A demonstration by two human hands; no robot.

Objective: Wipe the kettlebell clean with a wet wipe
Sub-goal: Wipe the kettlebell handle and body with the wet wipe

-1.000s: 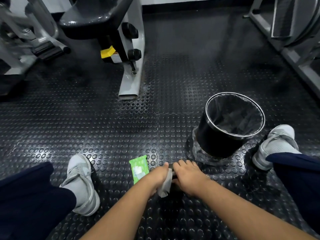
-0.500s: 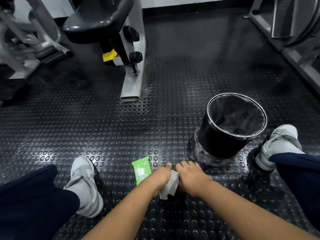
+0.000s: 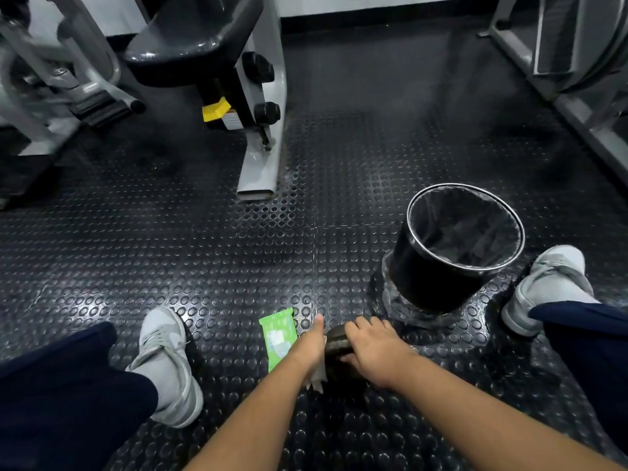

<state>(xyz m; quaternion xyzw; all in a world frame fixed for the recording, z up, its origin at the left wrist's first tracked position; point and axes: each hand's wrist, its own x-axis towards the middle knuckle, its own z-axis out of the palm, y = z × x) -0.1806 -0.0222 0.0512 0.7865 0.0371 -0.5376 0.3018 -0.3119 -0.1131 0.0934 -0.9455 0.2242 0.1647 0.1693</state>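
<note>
two hands cover most of the kettlebell (image 3: 335,338), right hand (image 3: 375,350) fingers curled over its top, left hand (image 3: 311,345) fingers hidden, grip unclear, wet wipe (image 3: 316,380) tail poking out below

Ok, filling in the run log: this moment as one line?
phase: wiping | left hand: holds wet wipe against kettlebell | right hand: grips kettlebell | wipes pack: beside left hand | bin: beyond right hand
</note>
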